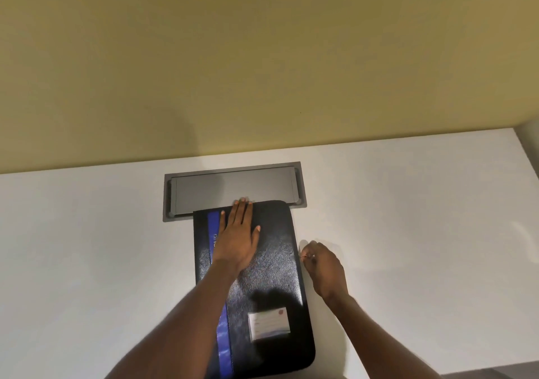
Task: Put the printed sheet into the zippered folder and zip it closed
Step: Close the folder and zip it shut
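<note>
While our left hand (237, 237) lies flat and spread on the folder (271, 270), palm down with the fingertips at its far edge, our right hand (322, 264) sits just beside the folder's right edge, thumb and forefinger pinched together on something small there; we cannot tell whether it is the zip pull. We see the folder, black with a blue stripe (217, 262) down its left side, lying lengthwise on the white desk (408, 218), its far end overlapping a grey hatch (233, 189) set into the desk. A white label (269, 322) sits on the near part of the cover. The sheet is not visible to us; the folder lies shut flat.
</note>
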{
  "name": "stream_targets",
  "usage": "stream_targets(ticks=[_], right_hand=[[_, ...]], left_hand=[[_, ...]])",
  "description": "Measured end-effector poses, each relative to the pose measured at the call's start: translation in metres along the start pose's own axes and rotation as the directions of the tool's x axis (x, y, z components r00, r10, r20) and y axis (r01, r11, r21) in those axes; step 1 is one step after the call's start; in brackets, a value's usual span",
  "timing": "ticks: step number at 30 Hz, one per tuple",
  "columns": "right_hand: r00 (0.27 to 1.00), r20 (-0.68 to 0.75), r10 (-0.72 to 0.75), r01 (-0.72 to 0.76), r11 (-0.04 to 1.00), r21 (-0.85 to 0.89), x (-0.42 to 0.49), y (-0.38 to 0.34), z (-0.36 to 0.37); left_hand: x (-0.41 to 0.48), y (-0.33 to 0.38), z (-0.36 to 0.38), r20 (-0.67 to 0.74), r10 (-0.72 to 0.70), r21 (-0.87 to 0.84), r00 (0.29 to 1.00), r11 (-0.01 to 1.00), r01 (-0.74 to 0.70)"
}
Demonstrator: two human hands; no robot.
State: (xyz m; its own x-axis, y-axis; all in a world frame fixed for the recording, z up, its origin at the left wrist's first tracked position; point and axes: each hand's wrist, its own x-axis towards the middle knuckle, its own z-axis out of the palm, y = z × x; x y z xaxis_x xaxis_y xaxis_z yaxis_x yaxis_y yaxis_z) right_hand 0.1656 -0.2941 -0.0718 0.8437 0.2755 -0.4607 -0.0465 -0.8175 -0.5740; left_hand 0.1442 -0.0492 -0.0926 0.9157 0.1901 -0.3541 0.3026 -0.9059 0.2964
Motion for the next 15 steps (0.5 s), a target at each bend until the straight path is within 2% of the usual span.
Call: stream_targets(ticks=[7, 15], right_hand=[[0.997, -0.025, -0.071, 0.065, 0.979, -0.193, -0.004, -0.001, 0.001], [0.993, -0.056, -0.103, 0.092, 0.980, -0.176, 0.021, -0.009, -0.010]], left_hand=[[0.020, -0.002, -0.009, -0.035, -0.016, 0.062, 0.999, 0.998, 0.018], [0.021, 0.001, -0.009, -0.092, -0.044, 0.047, 0.995, 0.998, 0.048]])
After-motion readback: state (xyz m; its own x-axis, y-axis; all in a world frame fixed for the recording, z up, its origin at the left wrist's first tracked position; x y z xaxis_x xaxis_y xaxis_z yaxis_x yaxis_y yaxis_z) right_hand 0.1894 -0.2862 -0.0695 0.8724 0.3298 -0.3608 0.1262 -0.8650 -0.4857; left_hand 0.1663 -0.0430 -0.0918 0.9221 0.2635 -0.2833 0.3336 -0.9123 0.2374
